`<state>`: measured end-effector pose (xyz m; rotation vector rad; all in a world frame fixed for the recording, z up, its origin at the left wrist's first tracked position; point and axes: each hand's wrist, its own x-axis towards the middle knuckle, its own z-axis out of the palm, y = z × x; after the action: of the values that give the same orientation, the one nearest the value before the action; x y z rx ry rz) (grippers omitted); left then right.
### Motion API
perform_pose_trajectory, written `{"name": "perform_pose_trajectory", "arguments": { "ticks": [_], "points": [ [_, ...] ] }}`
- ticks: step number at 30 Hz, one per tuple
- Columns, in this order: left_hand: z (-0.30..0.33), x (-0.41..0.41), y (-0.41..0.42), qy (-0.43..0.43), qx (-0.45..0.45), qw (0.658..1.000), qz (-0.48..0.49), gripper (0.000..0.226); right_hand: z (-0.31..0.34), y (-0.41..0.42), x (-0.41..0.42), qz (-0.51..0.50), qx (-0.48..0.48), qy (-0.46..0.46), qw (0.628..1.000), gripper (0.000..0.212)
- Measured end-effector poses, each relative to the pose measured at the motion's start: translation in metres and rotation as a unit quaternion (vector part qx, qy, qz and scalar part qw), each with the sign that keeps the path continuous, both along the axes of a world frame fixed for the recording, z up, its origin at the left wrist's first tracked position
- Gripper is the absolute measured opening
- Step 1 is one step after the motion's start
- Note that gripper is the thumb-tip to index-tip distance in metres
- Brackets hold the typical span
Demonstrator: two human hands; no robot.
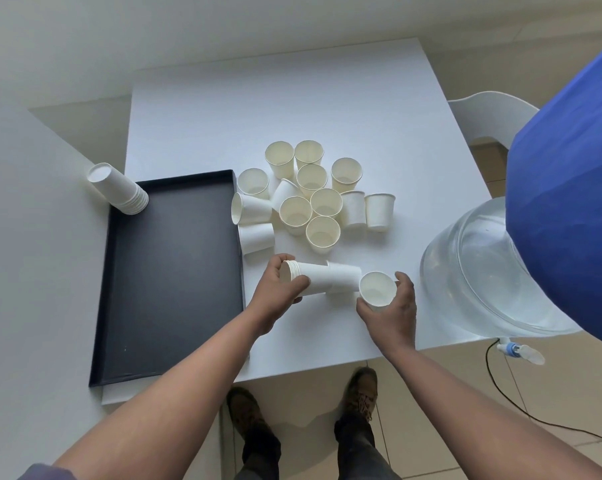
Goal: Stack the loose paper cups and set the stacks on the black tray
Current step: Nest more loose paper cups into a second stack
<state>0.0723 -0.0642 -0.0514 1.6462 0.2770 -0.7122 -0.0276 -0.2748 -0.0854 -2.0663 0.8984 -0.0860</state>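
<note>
Your two forearms fill the near edge of the view, reaching over the white table (327, 98), so the work sits close in front of you.

To your right stands one big water dispenser (500, 271), a clear base under a blue bottle, parked at the table corner clear of the cups.

One black tray (175, 271) lies at your left, its long side against the work area so a finished stack needs only a short carry. It holds one finished stack (119, 188) at its far left corner, bases up and leaning; that corner placement leaves the rest of the floor free. I cannot count the cups in it.

Your left hand (280, 292) is curled firmly around the rim end of a stack on its side (322, 278), bases pointing right, probably so the next cup can go on from that side. Its cup count is unclear; several rims show.

Your right hand (391, 313) is half closed around one single cup (377, 289), mouth tilted toward you, just beside the stack's base end and not yet on it.

Beyond your hands sits the loose cluster (310, 199): I count about fourteen cups, most upright and open, a few inverted or tipped over, all touching or just beside one another.
</note>
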Motion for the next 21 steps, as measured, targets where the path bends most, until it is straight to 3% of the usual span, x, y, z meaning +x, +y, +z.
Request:
{"name": "perform_pose_trajectory", "arguments": {
  "ticks": [5,12,16,21],
  "points": [
    [-0.002,-0.002,0.004,-0.003,0.016,0.999,0.047,0.048,-0.001,-0.002,0.001,0.02,-0.022,-0.005,1.0,0.074],
    [-0.006,0.002,-0.007,0.07,-0.037,0.997,0.009,0.064,0.009,-0.006,0.017,0.091,0.122,0.028,0.988,0.066],
    [-0.011,-0.002,-0.013,0.117,-0.078,0.99,-0.008,0.064,0.013,0.002,0.02,0.161,0.151,0.051,0.974,0.063],
    [-0.017,-0.008,-0.014,0.083,-0.045,0.995,-0.002,0.061,0.015,0.016,0.02,0.233,0.157,0.053,0.958,0.067]
  ]
}}
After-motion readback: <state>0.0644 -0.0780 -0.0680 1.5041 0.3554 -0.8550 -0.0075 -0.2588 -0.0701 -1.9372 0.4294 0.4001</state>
